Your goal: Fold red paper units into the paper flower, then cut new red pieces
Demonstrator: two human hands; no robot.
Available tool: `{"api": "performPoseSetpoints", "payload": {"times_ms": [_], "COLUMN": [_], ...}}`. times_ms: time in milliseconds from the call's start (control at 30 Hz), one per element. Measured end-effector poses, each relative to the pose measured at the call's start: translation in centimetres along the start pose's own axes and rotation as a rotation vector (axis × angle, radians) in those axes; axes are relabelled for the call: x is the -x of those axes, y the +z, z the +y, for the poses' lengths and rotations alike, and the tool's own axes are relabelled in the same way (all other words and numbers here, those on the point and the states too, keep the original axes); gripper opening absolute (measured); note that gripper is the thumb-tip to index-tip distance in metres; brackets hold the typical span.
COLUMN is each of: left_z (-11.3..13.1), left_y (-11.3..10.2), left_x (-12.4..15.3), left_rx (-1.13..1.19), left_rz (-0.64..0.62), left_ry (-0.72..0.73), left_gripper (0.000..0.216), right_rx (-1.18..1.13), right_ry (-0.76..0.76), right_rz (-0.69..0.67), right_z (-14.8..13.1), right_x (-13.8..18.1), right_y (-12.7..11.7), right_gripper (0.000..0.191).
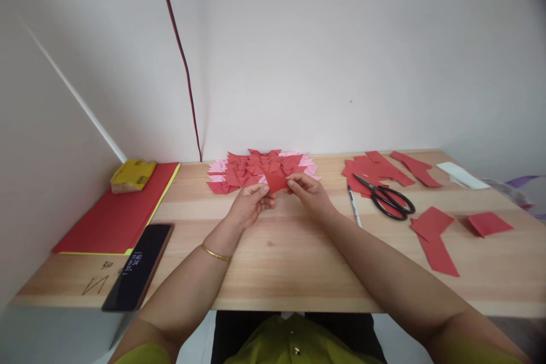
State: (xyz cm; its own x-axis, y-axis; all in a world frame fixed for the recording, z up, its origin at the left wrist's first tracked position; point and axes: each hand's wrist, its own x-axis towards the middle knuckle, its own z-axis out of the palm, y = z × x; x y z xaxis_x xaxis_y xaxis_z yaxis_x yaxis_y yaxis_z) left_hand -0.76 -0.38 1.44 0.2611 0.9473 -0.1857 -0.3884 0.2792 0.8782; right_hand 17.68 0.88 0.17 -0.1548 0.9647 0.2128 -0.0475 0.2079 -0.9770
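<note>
A small piece of red paper (276, 181) is held up between my two hands, over the middle of the table (273, 261). My left hand (252, 203) pinches its left side between thumb and fingers. At its right edge, my right hand (307, 189) grips it with thumb and forefinger. Just behind my hands lies a pile of folded red and pink paper pieces (241, 168) with pointed tips, against the wall. How the held paper is folded is too small to make out.
To the right lie black-handled scissors (390, 200), a marker pen (354, 206), red paper scraps (435, 239), a folded red piece (490, 223) and a white strip (462, 174). Leftward are red sheets (115, 216), a yellow packet (133, 175) and a phone (139, 267) overhanging the front edge.
</note>
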Motion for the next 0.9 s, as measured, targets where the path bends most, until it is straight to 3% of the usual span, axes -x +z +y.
{"api": "performPoseSetpoints", "payload": {"times_ms": [533, 900], "left_z": [-0.06, 0.15], "left_y": [-0.20, 0.18], "left_x": [-0.01, 0.32], "left_rx": [-0.014, -0.107], "left_rz": [-0.052, -0.071], "left_ry": [-0.026, 0.003], "left_gripper": [0.027, 0.032], "right_rx": [0.023, 0.077], "right_ry": [-0.022, -0.032], "right_rz": [-0.042, -0.080], "right_z": [0.04, 0.03], "right_x": [0.52, 0.53], "right_y": [0.18, -0.19], "right_gripper": [0.038, 0.030]}}
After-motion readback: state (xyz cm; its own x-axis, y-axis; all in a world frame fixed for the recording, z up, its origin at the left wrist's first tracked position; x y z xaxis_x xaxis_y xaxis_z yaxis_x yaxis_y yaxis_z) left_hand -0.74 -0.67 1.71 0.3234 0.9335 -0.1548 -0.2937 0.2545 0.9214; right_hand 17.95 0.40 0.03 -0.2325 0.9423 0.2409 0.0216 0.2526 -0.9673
